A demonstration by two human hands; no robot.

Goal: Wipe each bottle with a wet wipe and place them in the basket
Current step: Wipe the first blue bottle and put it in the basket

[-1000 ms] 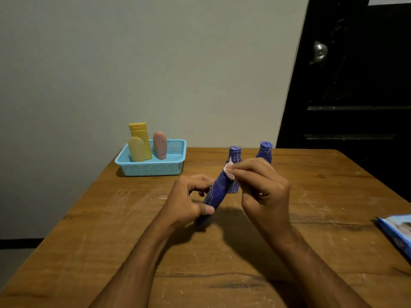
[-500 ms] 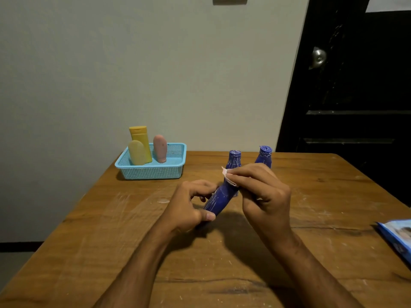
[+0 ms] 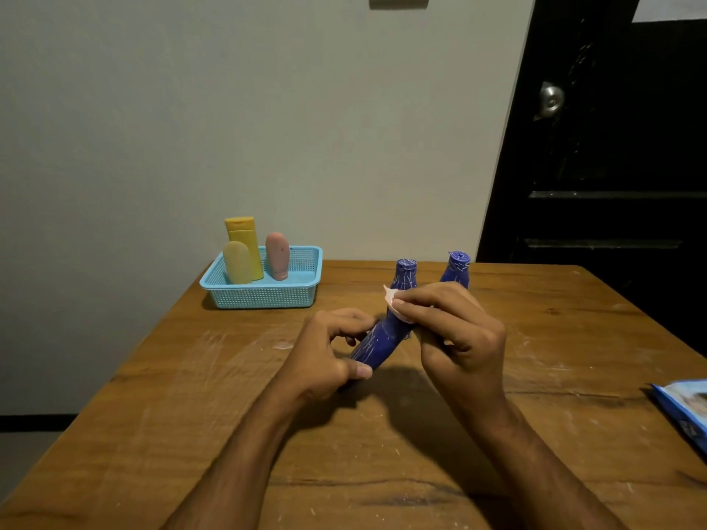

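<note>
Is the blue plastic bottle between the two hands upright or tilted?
Tilted. The blue plastic bottle slants: left hand grips its lower end, right hand presses a white wet wipe higher up.

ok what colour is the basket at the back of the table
Light blue, with a fine mesh wall; the basket shows clearly in the head view.

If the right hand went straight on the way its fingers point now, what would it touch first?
The right hand points left, its fingers pinching a white wet wipe against the tilted blue bottle. Past that bottle, it would probably meet the left hand gripping the bottle's lower end, though depth is unclear.
</note>
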